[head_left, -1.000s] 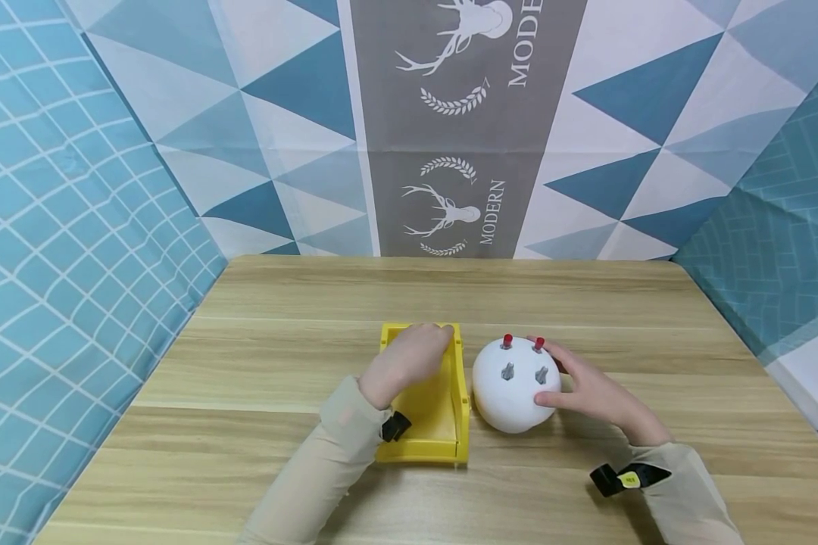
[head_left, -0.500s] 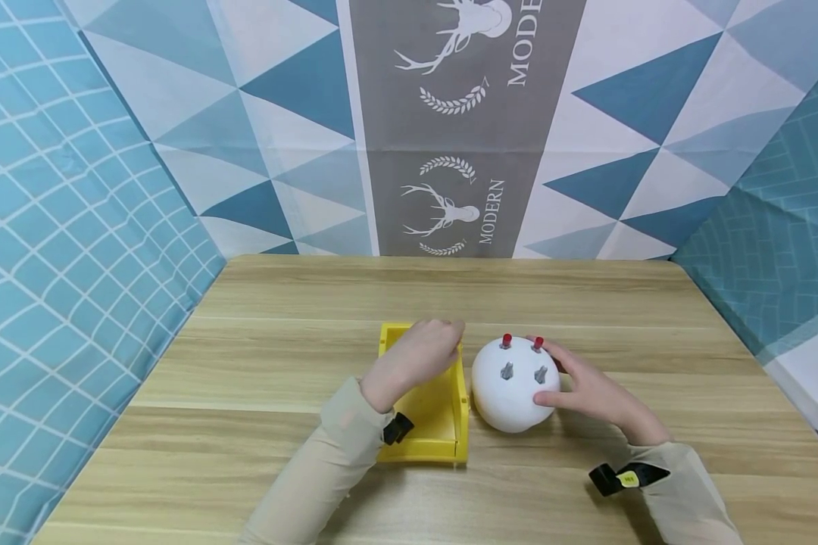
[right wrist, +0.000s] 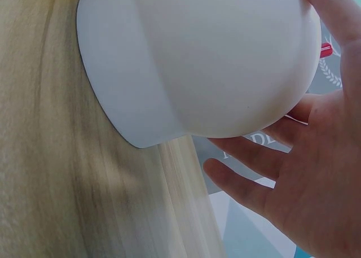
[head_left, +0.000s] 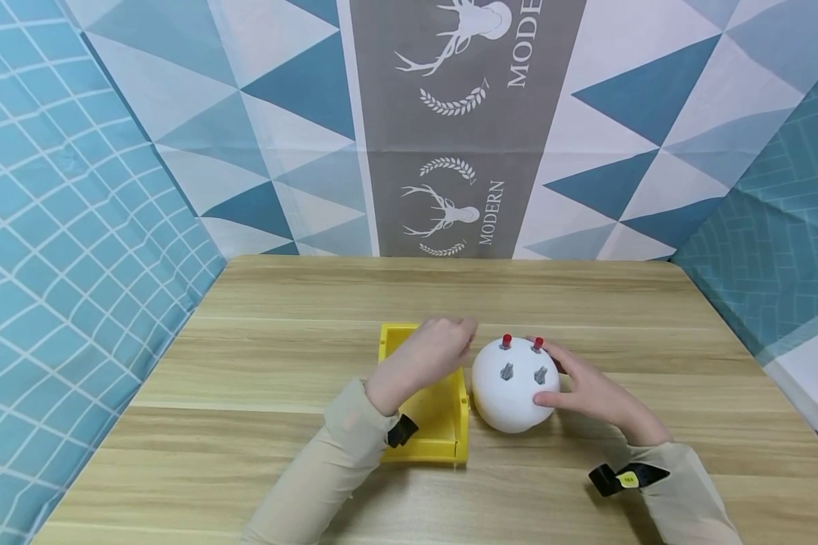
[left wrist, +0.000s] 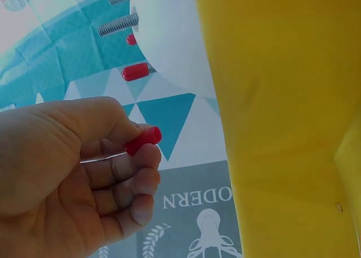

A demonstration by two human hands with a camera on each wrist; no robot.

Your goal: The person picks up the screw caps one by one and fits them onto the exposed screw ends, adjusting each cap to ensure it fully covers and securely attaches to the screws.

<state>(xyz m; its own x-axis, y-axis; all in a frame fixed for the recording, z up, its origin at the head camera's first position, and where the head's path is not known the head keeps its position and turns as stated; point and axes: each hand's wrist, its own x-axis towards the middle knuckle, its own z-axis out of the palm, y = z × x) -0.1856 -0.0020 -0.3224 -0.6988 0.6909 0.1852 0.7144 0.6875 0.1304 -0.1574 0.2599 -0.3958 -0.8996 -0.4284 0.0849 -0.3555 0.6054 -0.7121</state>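
Between thumb and index finger, my left hand pinches a small red cap, plain in the left wrist view and hidden in the head view. That hand is over the right wall of a yellow box. Right of the box stands a white ball-shaped piece with a flat-edged base. Two threaded bolts on it are bare, and two farther back wear red caps. My right hand holds the white piece from the right, thumb on the near side, fingers around the far side.
The wood-grain table runs back to a patterned cloth wall. At the left hangs a blue checked cloth. Each wrist carries a black strap-on camera, one of them near the table on the right.
My left hand has moved right, from above the yellow box's inside to past its right wall, towards the white piece. The right hand and white piece stay in place.
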